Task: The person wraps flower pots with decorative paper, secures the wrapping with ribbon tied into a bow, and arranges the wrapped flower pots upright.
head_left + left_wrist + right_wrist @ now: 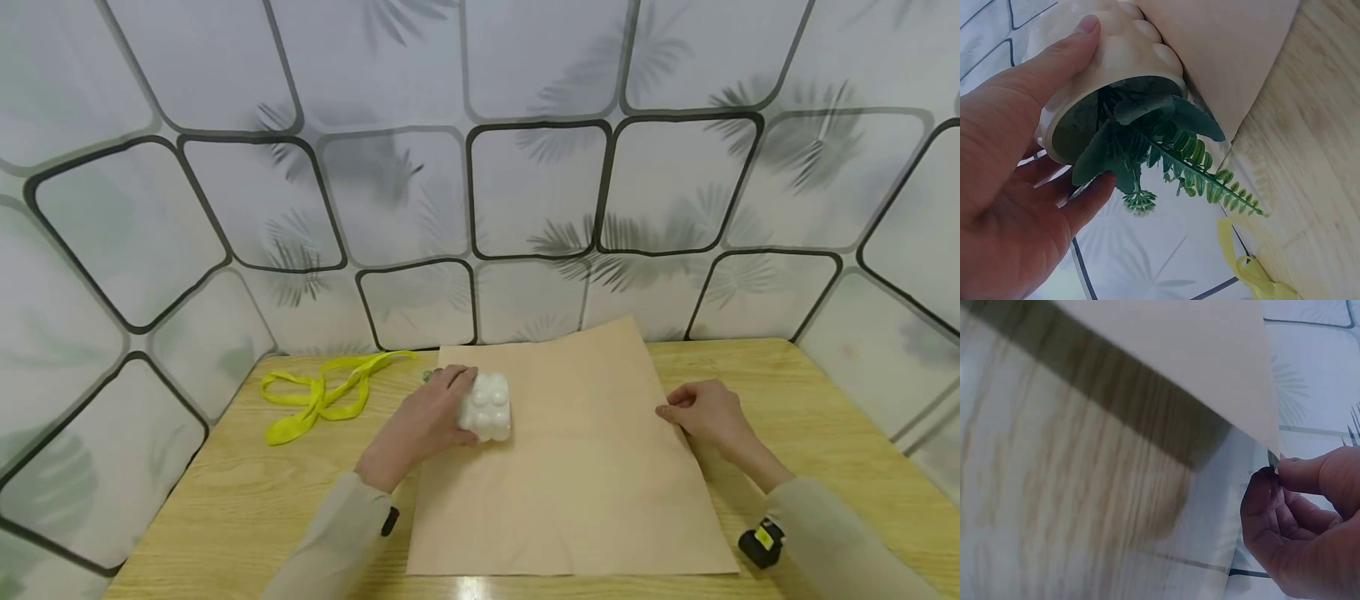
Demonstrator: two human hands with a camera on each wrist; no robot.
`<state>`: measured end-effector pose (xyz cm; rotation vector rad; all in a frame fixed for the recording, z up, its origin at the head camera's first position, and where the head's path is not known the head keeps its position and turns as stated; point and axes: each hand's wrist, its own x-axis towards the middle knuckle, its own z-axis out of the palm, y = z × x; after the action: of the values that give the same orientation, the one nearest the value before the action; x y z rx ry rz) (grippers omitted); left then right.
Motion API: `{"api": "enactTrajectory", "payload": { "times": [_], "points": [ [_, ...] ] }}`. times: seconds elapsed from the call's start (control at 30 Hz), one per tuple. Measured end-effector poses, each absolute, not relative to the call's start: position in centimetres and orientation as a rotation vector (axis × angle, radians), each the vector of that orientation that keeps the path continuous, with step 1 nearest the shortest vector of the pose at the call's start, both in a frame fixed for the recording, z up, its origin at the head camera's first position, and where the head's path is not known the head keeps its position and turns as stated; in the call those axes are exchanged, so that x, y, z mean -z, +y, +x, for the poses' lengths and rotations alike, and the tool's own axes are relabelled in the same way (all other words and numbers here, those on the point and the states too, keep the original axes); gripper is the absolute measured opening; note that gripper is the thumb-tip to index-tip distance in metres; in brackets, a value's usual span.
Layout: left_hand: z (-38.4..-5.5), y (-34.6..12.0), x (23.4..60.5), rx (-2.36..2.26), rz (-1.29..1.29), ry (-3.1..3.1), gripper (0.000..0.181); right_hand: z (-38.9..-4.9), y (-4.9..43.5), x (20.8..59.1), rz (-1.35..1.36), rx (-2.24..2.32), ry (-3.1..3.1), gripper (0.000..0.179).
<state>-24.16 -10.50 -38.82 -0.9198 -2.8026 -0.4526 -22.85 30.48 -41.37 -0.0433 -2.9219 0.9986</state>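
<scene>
Sleeves [330,537] closest; L hand [423,421] grips pot [491,408], mouth tipped L, over L side of paper [577,475]; R hand [708,417] pinching R edge.

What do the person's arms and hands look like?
The left hand and right hand wear no gloves. The left sleeve and right sleeve are pale beige. A small black piece sits by the left, a black gadget with a yellow patch by the right.

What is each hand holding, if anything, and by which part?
The left hand holds the white pot by its bumpy side, near the open end; the right hand pinches the tan paper by its right edge.
</scene>
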Motion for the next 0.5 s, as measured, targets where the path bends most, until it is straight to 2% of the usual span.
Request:
{"api": "enactTrajectory", "payload": {
  "times": [0.17,0.37,0.5],
  "points": [
    [-23.6,-11.3,38.8,0.516,-0.934,-2.779,0.084,-22.7,30.6,40.9,-0.073,-1.253,-2.912,0.041],
    [-23.0,-12.1,38.4,0.486,-0.956,-2.609,0.047,-22.5,30.4,39.0,-0.061,-1.502,-2.873,0.050],
    [-22.9,-12.1,38.4,0.493,-0.967,-2.566,0.034,-22.5,29.7,37.7,-0.022,-1.630,-2.819,0.050]
  ]
}}
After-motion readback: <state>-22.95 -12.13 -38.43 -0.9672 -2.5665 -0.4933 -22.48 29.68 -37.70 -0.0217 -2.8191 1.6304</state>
